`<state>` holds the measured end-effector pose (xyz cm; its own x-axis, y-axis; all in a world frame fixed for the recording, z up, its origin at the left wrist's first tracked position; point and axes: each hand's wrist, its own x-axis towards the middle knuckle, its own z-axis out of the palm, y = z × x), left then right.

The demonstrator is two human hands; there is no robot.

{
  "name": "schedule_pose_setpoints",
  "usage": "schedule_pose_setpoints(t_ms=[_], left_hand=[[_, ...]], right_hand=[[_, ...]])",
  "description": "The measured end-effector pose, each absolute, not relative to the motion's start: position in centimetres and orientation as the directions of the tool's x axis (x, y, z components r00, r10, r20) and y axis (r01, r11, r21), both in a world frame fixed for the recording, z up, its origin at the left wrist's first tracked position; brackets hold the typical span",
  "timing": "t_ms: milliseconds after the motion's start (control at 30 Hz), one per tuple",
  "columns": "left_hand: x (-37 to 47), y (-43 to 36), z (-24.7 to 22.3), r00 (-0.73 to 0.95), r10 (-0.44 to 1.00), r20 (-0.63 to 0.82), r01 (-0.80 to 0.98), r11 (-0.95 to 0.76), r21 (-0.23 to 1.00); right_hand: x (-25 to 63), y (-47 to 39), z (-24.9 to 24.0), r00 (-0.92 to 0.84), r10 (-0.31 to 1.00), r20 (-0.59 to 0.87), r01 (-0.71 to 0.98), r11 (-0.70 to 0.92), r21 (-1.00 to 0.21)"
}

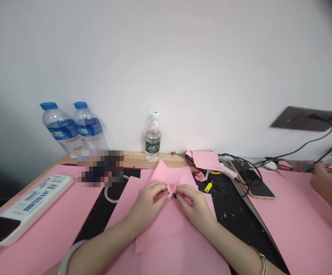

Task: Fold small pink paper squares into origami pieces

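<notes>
My left hand (148,201) and my right hand (195,203) meet over pink sheets in the middle of the table. Between their fingertips is a small folded pink paper piece (171,188), pinched from both sides. A tiny white bit (170,195) shows by my left thumb. Close to my right fingertips is a small black bit (175,196), too small to name. Beneath and behind my hands lie overlapping pink paper sheets (166,233), one with creases and a raised corner.
Two blue-capped water bottles (89,131) and a smaller bottle (153,143) stand by the wall. A white power strip or power bank (36,202) lies left, beside a tape roll (108,194). Right are cables, pink scraps (206,159), a phone (253,181) and another person's hand (330,187).
</notes>
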<state>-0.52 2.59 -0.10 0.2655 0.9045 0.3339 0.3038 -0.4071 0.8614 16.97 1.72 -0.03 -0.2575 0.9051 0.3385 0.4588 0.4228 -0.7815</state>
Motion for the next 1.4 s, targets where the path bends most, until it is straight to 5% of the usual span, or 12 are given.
schedule_pose_setpoints(t_ms=[500, 967, 1400], left_hand=[[-0.04, 1.69, 0.17, 0.277, 0.935, 0.221, 0.365, -0.315, 0.876], [0.14, 1.85, 0.10, 0.313, 0.942, 0.116, 0.181, -0.179, 0.967], [0.01, 2.13, -0.24, 0.426, 0.905, -0.018, 0.072, -0.014, 0.997]], right_hand=[[16.74, 1.64, -0.46, -0.179, 0.954, 0.240, 0.487, 0.298, -0.821], [16.39, 2.03, 0.06, -0.255, 0.965, 0.059, 0.061, 0.077, -0.995], [16.72, 2.38, -0.03, -0.384, 0.923, -0.022, -0.079, -0.057, -0.995]])
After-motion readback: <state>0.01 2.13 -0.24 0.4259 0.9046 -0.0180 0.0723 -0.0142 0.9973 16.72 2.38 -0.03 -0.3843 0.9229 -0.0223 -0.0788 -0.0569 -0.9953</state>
